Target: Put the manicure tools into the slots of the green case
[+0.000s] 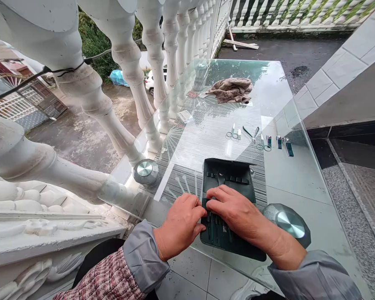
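A dark green manicure case (251,183) lies unfolded on the glass table, with elastic loops in its upper half and several slim tools in its lower half. My left hand (181,223) is closed on the case's left edge, thumb over the lower panel. Across the middle of the case reaches my right hand (237,210), its fingers bent and pinched together over the tool slots; what they hold is hidden. Beyond the case lie small scissors (231,132), cuticle nippers (252,135), a second pair of scissors (263,145) and several nail clippers (288,146).
A crumpled brown cloth (233,90) rests toward the far end of the glass table (300,179). Faceted supports (146,171) show beneath the glass. White balusters (128,62) run close along the left, and a tiled wall edge (340,68) is on the right.
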Demonstrator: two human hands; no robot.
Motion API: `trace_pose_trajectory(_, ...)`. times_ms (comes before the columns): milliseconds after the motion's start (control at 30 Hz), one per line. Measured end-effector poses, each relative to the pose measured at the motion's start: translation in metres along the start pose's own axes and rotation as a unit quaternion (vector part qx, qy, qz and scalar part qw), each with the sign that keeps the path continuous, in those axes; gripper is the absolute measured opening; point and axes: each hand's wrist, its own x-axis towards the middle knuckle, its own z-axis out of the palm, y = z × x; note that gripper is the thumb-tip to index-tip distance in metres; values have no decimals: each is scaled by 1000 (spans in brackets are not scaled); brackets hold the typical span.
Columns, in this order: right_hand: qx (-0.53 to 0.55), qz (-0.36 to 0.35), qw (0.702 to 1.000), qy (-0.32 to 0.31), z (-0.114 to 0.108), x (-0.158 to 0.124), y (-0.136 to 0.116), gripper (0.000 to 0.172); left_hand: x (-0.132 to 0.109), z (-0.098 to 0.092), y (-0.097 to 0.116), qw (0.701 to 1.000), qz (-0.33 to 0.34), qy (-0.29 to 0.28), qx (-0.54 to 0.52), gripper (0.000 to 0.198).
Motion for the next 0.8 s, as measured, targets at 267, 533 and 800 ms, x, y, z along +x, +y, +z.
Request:
trace_pose_trajectory(267, -25, 9, 998, -61, -8, 2, 2, 15, 1, -2, 0, 1000, 1, -15, 8, 34)
trace_pose_trajectory(533, -118, -2, 993, -11, -11, 3, 10, 24, 2, -3, 0, 1000, -2, -25, 10, 34)
trace_pose_trajectory(800, -89, -23, 995, -33, -9, 6, 1, 22, 3, -2, -1, 999, -10, -28, 13, 33)
